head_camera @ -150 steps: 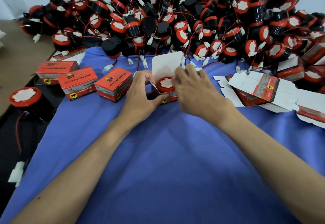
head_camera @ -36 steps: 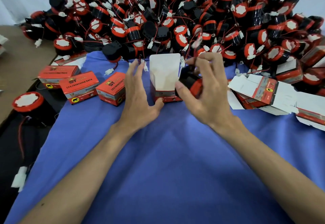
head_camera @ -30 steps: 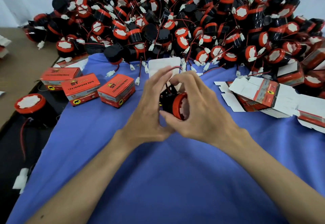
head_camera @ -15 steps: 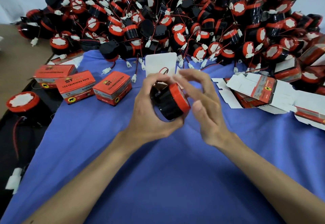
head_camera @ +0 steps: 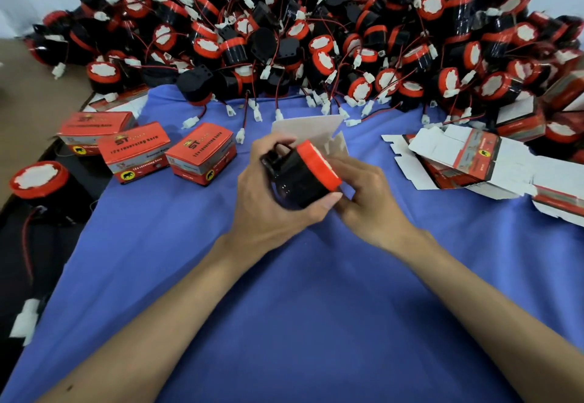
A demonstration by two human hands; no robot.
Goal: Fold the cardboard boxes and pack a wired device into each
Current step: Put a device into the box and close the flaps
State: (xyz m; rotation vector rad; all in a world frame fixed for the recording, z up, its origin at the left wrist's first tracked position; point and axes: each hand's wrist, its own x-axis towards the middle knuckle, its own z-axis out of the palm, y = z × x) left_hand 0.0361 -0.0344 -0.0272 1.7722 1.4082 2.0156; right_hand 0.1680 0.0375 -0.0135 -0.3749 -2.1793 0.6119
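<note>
My left hand (head_camera: 268, 210) grips a wired device (head_camera: 297, 181), a black cylinder with a red rim, tilted just above the blue cloth (head_camera: 284, 308). My right hand (head_camera: 369, 194) curls its fingers against the device's red end. Right behind the device stands an open cardboard box (head_camera: 306, 127) with its white lid flap up and a side flap showing. The box's lower part is hidden by the device and my hands. The device's wire is tucked at its back, mostly out of sight.
Three closed red boxes (head_camera: 202, 153) lie in a row at the left. Unfolded flat boxes (head_camera: 458, 156) are heaped at the right. A big pile of wired devices (head_camera: 316, 39) fills the back. One device (head_camera: 38, 178) sits off the cloth at far left.
A box was packed five seconds ago. My right hand then picked a new device from the pile, my left hand took hold of it, and my right hand's fingers have now curled at its red end.
</note>
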